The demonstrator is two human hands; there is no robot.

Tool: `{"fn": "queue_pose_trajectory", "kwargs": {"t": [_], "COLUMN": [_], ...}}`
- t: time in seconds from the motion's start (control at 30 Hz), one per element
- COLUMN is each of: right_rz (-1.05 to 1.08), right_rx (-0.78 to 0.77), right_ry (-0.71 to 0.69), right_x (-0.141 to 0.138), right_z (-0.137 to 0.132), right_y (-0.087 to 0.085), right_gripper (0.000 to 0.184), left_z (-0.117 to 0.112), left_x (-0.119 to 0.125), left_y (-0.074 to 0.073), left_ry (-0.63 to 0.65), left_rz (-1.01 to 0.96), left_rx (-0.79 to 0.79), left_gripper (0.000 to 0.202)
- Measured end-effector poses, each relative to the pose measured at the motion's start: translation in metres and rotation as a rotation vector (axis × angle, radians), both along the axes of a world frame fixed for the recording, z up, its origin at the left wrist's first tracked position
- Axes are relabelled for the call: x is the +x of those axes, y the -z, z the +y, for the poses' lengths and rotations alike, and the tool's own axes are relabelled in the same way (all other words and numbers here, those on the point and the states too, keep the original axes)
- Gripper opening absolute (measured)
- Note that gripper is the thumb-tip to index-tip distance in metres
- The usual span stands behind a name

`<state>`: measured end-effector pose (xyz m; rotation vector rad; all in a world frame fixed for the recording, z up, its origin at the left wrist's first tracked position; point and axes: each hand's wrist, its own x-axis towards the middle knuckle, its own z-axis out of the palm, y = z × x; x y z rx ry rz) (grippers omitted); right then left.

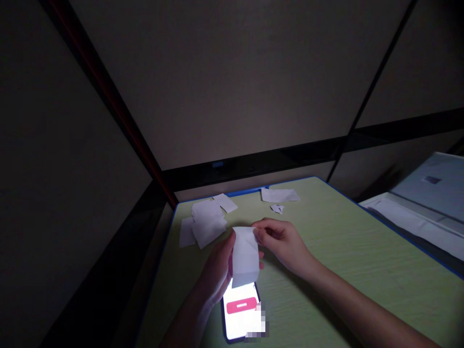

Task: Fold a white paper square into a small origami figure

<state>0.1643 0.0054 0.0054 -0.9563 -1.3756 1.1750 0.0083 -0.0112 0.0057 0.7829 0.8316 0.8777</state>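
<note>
A white piece of paper (245,253) is held up above the table, creased near its upper right corner. My left hand (220,263) is closed around its left side, thumb at the edge and some fingertips showing behind the right edge. With thumb and forefinger, my right hand (277,238) pinches the paper's upper right corner. Just below the paper lies a phone (241,321) with a brightly lit screen and a red bar on it. The paper's lower edge hides the phone's top end.
On the green table (326,232) with a blue rim, several white paper sheets (208,222) overlap at the left. Another paper strip (281,195) and small paper scraps (277,209) lie toward the back. A pale box-like object (435,186) stands right, beyond the table; dark wall panels (235,82) rise behind.
</note>
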Motion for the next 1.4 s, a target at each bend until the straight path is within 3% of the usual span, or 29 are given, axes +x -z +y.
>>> {"fn": "queue_pose_trajectory", "kwargs": {"t": [0.1, 0.27, 0.5, 0.63, 0.87, 1.4], "right_rz": [-0.016, -0.009, -0.065, -0.022, 0.133, 0.033], "right_rx": [0.009, -0.026, -0.051, -0.052, -0.224, -0.111], "right_ry": [-0.016, -0.043, 0.025, -0.020, -0.118, 0.039], "right_x": [0.000, 0.000, 0.002, 0.002, -0.001, 0.000], "right_z": [-0.002, -0.001, 0.003, 0.002, 0.002, 0.002], "right_y": [-0.001, -0.001, -0.002, -0.006, -0.001, 0.000], "right_gripper": [0.018, 0.019, 0.019, 0.025, 0.030, 0.018], "left_z": [-0.001, 0.001, 0.003, 0.005, 0.006, 0.003], "left_x": [0.000, 0.000, 0.000, 0.000, 0.000, 0.004], "left_y": [-0.001, -0.001, 0.007, 0.009, 0.008, 0.001], "left_ry": [0.059, 0.011, 0.036, -0.026, -0.046, -0.050], "left_rz": [-0.038, 0.011, 0.257, 0.341, 0.426, 0.608], "left_rx": [0.023, 0.085, 0.214, 0.274, 0.341, 0.505], "left_gripper": [0.036, 0.020, 0.024, 0.025, 0.027, 0.029]}}
